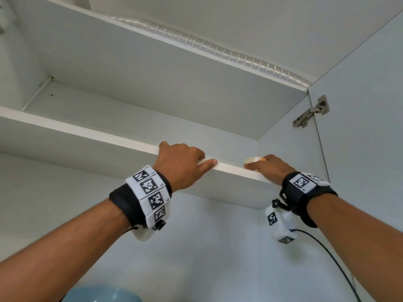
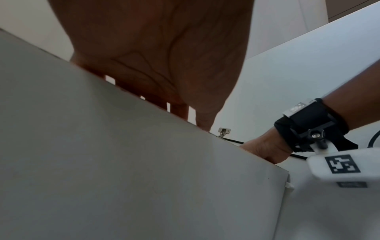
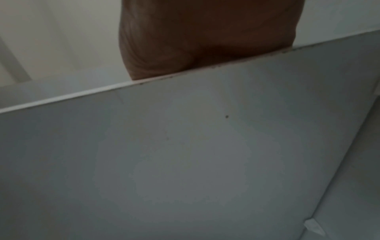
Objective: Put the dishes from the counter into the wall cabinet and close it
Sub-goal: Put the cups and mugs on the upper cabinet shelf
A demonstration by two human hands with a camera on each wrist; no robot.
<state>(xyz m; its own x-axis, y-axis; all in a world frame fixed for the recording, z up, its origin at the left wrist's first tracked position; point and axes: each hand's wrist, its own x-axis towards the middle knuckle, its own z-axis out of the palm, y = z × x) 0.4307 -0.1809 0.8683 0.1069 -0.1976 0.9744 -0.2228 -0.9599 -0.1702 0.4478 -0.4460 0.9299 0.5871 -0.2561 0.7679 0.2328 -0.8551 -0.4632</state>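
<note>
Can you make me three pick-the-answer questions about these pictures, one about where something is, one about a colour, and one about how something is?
1. Where is the small pale yellowish round dish?
A. on the white cabinet shelf, at its right end
B. on the cabinet's top board
C. on the floor

2. What colour is the rounded bowl at the bottom edge of the head view?
A. red
B. light blue
C. black

3. How is the cabinet door?
A. shut
B. taken off
C. swung open

Answers: 1 A, the right hand holds it there beside the cabinet's side wall. 2 B, its curved side shows light blue. 3 C, the door stands open on its metal hinge with the shelves in view, while the left hand rests on the shelf edge.
</note>
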